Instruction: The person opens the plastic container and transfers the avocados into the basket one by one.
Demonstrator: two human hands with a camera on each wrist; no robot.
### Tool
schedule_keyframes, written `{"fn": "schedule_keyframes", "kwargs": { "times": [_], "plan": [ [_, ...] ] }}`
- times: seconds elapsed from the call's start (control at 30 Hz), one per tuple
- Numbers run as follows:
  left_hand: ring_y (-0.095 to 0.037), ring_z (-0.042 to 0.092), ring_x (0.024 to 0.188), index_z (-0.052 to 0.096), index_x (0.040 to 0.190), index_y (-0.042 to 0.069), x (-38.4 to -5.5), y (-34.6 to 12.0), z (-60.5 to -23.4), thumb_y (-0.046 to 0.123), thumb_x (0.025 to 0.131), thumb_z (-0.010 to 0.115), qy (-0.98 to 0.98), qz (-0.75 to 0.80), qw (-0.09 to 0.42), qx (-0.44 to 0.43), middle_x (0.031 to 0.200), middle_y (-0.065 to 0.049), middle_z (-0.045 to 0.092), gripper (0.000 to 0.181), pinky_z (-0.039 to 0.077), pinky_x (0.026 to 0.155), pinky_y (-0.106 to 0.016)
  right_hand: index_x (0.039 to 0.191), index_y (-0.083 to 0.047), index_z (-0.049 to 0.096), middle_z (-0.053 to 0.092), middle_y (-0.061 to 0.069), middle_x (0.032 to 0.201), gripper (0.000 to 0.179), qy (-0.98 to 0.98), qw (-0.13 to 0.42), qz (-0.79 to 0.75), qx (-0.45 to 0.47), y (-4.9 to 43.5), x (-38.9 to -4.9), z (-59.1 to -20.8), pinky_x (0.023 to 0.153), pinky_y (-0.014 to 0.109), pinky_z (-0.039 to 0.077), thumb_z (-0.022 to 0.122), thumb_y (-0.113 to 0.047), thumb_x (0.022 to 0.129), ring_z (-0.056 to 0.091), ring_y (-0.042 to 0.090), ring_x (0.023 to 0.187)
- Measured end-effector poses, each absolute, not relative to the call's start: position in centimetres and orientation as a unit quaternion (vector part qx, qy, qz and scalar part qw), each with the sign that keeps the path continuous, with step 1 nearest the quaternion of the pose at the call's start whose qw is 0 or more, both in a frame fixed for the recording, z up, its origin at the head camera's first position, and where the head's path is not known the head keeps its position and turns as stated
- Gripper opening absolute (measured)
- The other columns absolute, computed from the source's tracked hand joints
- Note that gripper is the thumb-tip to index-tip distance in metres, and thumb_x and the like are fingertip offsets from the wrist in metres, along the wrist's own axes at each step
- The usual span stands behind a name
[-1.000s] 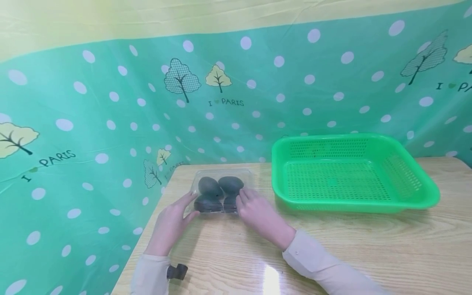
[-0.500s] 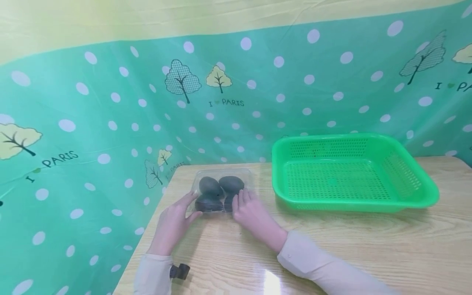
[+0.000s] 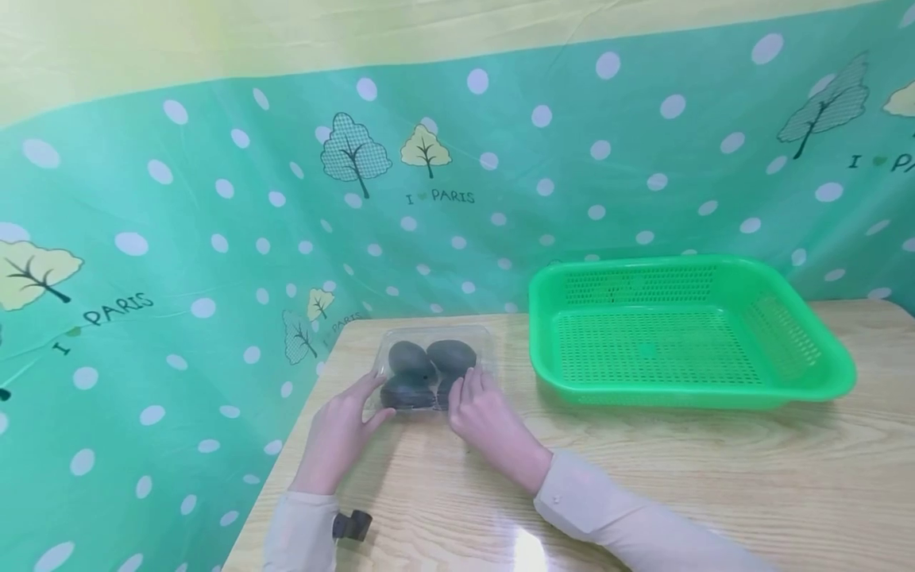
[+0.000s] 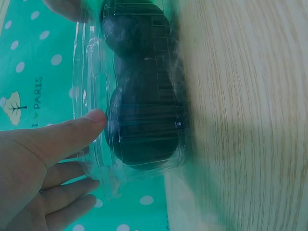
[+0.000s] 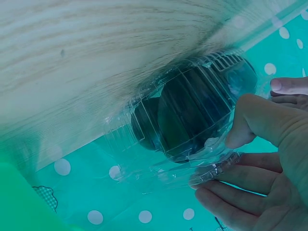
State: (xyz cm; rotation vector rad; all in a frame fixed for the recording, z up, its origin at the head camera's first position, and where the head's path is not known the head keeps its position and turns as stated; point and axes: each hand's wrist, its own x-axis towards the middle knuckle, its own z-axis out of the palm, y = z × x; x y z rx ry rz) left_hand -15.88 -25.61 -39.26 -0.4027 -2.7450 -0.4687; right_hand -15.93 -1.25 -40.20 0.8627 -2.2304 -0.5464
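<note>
Clear plastic box [image 3: 436,332]: we are seeing it resting toward the far left of the table [image 3: 443,492].
Dark oval fruits [image 3: 452,357]: four are lying inside the box, two behind and two nearer us.
Left hand [image 3: 336,433]: we are holding the near left corner, our grip loosely closed, thumb on the front rim, fingers along the side.
Right hand [image 3: 493,425]: we are pinching the rim by the near right corner, our grip nearly closed between thumb and curled fingers.
Green perforated basket [image 3: 643,345]: it is standing right of the box, apart from it.
Polka-dot cloth [image 3: 515,159]: it is hanging behind.
</note>
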Motion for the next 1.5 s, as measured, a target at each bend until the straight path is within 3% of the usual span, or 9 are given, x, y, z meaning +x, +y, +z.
{"fn": "schedule_keyframes", "kwargs": {
  "times": [0.93,1.23,1.5],
  "plan": [
    [-0.039,0.059,0.121,0.062,0.131,0.003,-15.77,-25.37,-39.13,0.023,0.083,0.079,-0.966,-0.173,0.146,-0.128,0.140,-0.020,0.056,0.055,0.048,0.100,-0.053,0.108,-0.003,0.073,0.075,0.015,0.099,0.022,-0.870,0.329,-0.190,0.315,-1.72,-15.83,-39.86,0.083,0.033,0.059,0.070,-0.009,0.088,0.072,0.027,0.093],
    [-0.039,0.059,0.121,0.062,0.131,0.004,-15.84,-25.35,-39.29,0.022,0.082,0.080,-0.964,-0.177,0.149,-0.130,0.139,-0.019,0.057,0.055,0.048,0.100,-0.052,0.106,-0.008,0.076,0.075,0.009,0.084,0.020,-0.867,0.337,-0.176,0.323,-1.67,-16.38,-39.70,0.064,0.023,0.054,0.069,-0.013,0.088,0.066,0.017,0.069],
    [-0.038,0.059,0.122,0.062,0.131,0.005,-15.94,-25.35,-39.33,0.023,0.083,0.079,-0.963,-0.182,0.149,-0.130,0.139,-0.019,0.057,0.054,0.048,0.101,-0.052,0.106,-0.010,0.077,0.077,0.009,0.090,0.019,-0.868,0.327,-0.183,0.326,-1.82,-16.66,-39.40,0.067,0.025,0.057,0.069,-0.013,0.089,0.069,0.019,0.073]
  ]
}}
